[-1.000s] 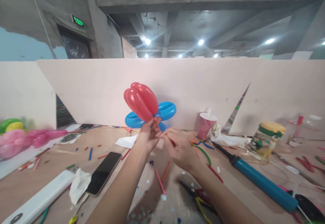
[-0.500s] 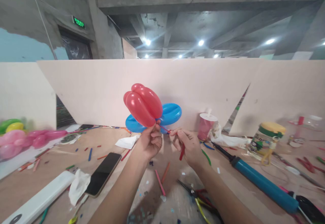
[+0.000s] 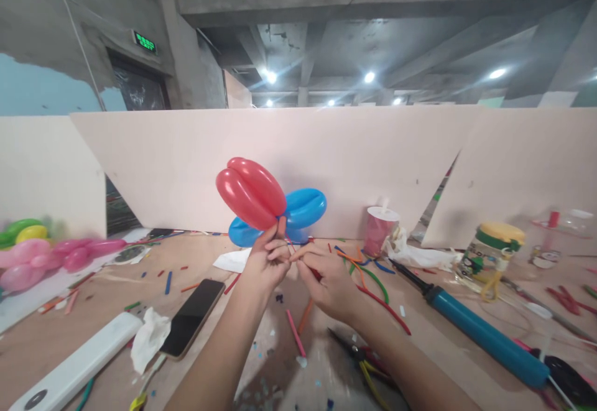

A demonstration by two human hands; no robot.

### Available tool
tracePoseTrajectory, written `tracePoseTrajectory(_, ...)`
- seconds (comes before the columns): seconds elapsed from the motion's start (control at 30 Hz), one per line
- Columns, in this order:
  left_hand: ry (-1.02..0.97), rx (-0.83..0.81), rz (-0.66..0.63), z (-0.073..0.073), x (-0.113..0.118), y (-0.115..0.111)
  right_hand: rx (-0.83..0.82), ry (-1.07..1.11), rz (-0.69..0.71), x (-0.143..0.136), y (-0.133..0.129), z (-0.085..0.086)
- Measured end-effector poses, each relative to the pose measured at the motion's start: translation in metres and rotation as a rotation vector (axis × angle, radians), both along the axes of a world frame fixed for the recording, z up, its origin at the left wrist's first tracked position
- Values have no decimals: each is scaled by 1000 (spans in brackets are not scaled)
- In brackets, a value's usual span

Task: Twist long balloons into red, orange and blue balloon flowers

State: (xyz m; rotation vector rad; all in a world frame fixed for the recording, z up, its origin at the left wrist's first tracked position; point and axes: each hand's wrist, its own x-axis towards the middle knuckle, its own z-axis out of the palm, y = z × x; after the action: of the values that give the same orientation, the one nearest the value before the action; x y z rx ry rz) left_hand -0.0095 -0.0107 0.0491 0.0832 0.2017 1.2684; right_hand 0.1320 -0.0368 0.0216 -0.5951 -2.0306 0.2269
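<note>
Twisted red balloon loops and blue balloon loops are joined at one point above the table. My left hand is closed around that joint, just below the red loops. Close beside it on the right, my right hand is closed, its fingertips pinching the thin uninflated red end of the balloon near my left fingers. Part of that red end is hidden inside my right hand.
A black phone, a crumpled tissue and a white device lie left. Pliers, a blue pump, a pink cup and a lidded jar are right. Balloon scraps litter the table.
The balloons have shifted left and tilted slightly. My right hand has moved left, against my left hand, and the red end that hung below it no longer shows there.
</note>
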Motion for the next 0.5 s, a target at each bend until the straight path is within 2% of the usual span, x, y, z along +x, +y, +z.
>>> tracePoseTrajectory(0.07, 109, 47, -27, 0, 3, -3, 13, -41, -7, 1, -2, 6)
tracePoseTrajectory(0.13, 301, 96, -13, -4, 10, -2, 35, -120, -23, 4, -6, 13)
tracePoseTrajectory(0.23, 615, 209, 131, -16, 21, 2, 91, -271, -72, 9, -12, 23)
tracePoseTrajectory(0.3, 724, 282, 196, -22, 26, 5, 119, -313, -136, 14, -10, 29)
tracePoseTrajectory(0.4, 859, 456, 124, -24, 27, 4, 115, -171, -194, 21, -1, 35)
tracePoseTrajectory(0.5, 982, 638, 62, -19, 22, 0, 94, -46, -215, 24, 10, 39)
